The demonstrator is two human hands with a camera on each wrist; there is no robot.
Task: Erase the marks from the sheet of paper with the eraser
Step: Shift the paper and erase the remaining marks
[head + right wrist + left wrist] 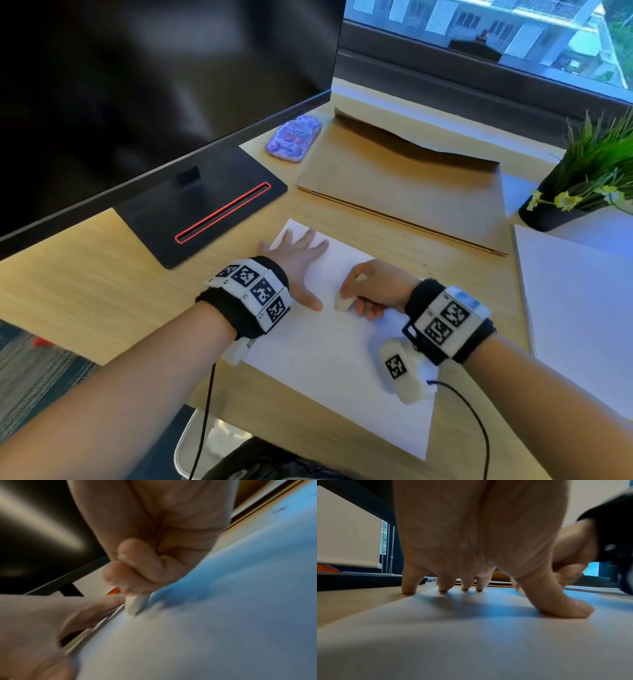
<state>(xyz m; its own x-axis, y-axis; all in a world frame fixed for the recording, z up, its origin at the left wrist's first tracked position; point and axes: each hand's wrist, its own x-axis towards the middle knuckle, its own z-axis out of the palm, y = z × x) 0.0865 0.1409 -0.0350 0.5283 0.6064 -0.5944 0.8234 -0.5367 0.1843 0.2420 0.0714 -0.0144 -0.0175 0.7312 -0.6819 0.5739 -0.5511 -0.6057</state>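
White sheet of paper [329, 346] lies flat on the wooden tabletop [85, 291], near edge reaching the tabletop's front. Left hand [296, 263] spread flat on the sheet's far-left corner, fingers straight, pressing down, holding nothing; left wrist view shows fingertips [443, 588] and thumb touching the paper, little finger on the bare wood just off the sheet's edge. Right hand [375, 287] curled around a white eraser [344, 303], pinched between thumb and fingers, its lower end touching the sheet just right of the left thumb. Right wrist view blurred but shows the eraser [136, 605] tip on the paper. Faint pencil marks [337, 263] on the sheet between the two hands, too small to read. Behind: dark monitor [154, 85] on its stand, phone [294, 138] in purple case, brown envelope [411, 185], potted plant [589, 171] far right, stack of white paper [582, 308] at right.
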